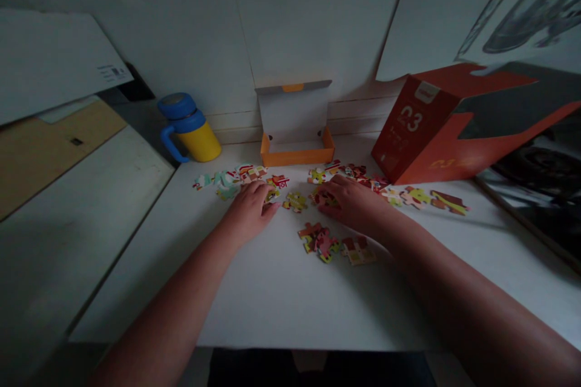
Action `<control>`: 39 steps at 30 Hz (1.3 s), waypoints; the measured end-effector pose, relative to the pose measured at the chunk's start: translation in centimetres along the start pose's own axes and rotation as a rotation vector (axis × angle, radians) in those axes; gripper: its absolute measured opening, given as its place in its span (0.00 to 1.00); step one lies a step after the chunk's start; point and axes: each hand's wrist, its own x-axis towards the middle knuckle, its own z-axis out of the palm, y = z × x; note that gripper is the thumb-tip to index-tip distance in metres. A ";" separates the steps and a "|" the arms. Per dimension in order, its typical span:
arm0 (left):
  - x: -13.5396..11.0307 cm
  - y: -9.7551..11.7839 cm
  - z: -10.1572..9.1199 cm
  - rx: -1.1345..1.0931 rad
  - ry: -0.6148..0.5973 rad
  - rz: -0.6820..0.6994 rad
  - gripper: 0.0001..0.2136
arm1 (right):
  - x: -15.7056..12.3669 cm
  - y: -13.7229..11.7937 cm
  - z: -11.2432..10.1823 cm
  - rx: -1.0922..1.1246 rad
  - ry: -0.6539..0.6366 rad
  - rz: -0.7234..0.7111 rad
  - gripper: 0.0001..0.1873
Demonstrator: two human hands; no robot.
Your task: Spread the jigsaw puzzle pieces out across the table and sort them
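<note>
My left hand (249, 211) is at the middle of the white table, its thumb and fingers closed around the edge of a yellowish puzzle piece (273, 195) that they partly hide. Facing it, my right hand (349, 202) curls its fingers over a red and brown puzzle piece (325, 198), also partly covered. Between the two hands lies a yellow-green puzzle piece (295, 201). Nearer to me are a few joined pieces with a pink figure (324, 243), and beside them a cream and dark red piece (358, 250).
More puzzle pieces spread left (226, 179) and right (415, 196) along the back. An opened orange box (297, 158) stands against the wall. A blue and yellow mug (200, 138) is at the left, a large red box (413, 127) at the right. A cabinet (68, 217) borders the left.
</note>
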 end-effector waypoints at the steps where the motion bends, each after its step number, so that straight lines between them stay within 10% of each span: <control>1: 0.0 -0.1 0.0 -0.009 -0.004 -0.007 0.13 | 0.0 0.1 0.0 0.020 0.003 -0.005 0.21; 27: 0.1 -0.6 -0.7 0.009 -0.008 -0.115 0.11 | 0.6 0.1 0.7 0.118 0.115 -0.047 0.11; 33: 0.0 -0.9 -1.0 -0.095 -0.067 -0.076 0.06 | 0.2 0.4 0.4 0.142 0.032 -0.095 0.18; 39: -0.4 -0.8 -1.2 -0.077 -0.120 -0.006 0.23 | -0.2 0.4 0.0 0.149 -0.013 -0.076 0.30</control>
